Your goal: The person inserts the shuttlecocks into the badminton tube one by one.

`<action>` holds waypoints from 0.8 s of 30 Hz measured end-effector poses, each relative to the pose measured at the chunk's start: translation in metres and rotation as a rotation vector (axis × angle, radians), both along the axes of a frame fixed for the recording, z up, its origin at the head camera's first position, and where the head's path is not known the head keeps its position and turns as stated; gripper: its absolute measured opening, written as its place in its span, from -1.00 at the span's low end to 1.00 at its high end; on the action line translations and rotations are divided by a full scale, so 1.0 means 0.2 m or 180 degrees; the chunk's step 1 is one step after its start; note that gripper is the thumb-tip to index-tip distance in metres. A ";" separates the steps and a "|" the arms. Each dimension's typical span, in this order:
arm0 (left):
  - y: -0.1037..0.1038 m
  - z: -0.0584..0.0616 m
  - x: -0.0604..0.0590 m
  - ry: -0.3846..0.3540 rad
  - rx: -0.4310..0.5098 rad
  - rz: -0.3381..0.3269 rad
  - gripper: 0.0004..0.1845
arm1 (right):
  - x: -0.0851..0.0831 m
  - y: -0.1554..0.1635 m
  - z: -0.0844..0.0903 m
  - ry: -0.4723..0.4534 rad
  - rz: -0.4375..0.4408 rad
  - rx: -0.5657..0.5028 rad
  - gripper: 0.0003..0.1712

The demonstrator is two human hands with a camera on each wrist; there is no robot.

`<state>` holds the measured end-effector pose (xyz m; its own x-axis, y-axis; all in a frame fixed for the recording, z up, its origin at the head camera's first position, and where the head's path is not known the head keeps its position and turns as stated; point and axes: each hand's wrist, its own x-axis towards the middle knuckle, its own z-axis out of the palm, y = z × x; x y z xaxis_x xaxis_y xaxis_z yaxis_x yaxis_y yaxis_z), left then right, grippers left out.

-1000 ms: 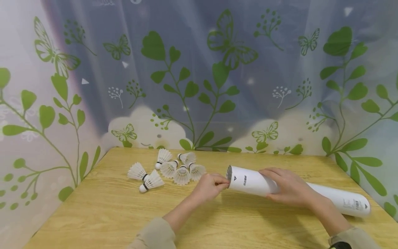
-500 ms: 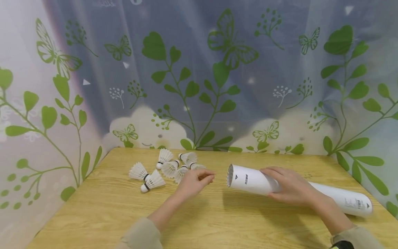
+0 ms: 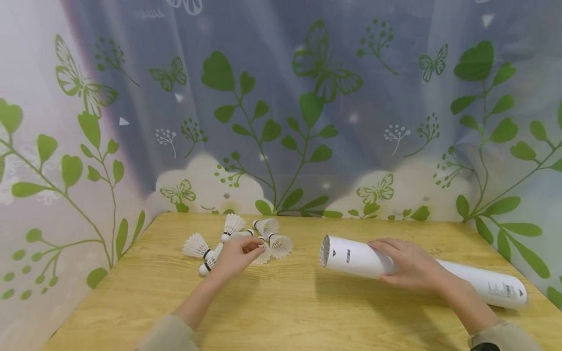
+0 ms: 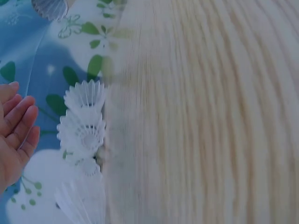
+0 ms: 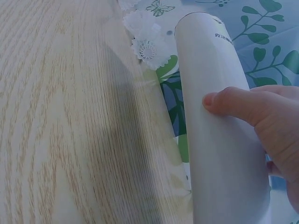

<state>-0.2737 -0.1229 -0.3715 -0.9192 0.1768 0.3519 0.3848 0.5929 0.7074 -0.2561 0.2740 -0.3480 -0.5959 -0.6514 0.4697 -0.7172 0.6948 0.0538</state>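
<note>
My right hand (image 3: 410, 265) grips a long white shuttlecock tube (image 3: 357, 256) around its middle, with the thumb along its near side in the right wrist view. The tube's mouth (image 3: 325, 251) faces left, raised off the table, and a ribbed shuttlecock skirt shows just inside it. My left hand (image 3: 234, 256) hovers over a loose group of white shuttlecocks (image 3: 281, 245) and hides part of them. In the left wrist view its fingers (image 4: 18, 121) are relaxed and hold nothing. One shuttlecock (image 3: 196, 245) lies at the left of the group.
Everything lies on a wood-grain table (image 3: 281, 312). A patterned curtain (image 3: 281, 122) with green leaves and butterflies stands along the table's back edge and both sides.
My left hand has left the tube's mouth and moved left to above the shuttlecocks. The right hand keeps its hold on the tube, which has barely moved.
</note>
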 end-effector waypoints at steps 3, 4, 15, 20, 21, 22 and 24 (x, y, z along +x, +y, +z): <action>-0.06 0.00 0.00 -0.0081 -0.0003 0.0146 -0.79 | 0.00 0.00 0.00 0.0015 0.0003 0.0008 -0.19; -0.08 0.00 0.00 -0.0087 -0.0004 0.0200 -0.78 | 0.00 0.00 0.00 0.0017 0.0003 0.0011 -0.20; -0.31 -0.01 -0.04 0.0052 -0.0191 0.0544 -0.68 | 0.02 -0.01 0.00 -0.0095 -0.0075 0.0042 -0.20; -0.39 -0.03 -0.05 -0.0083 -0.0304 0.0484 -0.62 | 0.01 -0.01 0.00 -0.0069 -0.0074 0.0059 -0.19; -0.40 -0.04 -0.06 -0.0122 -0.0324 0.0472 -0.61 | 0.01 -0.01 0.00 -0.0055 -0.0065 0.0059 -0.19; -0.42 -0.04 -0.06 -0.0150 -0.0351 0.0464 -0.60 | 0.01 -0.01 0.00 -0.0041 -0.0056 0.0058 -0.19; -0.44 -0.04 -0.07 -0.0197 -0.0418 0.0438 -0.59 | 0.01 -0.01 0.00 -0.0019 -0.0035 0.0049 -0.19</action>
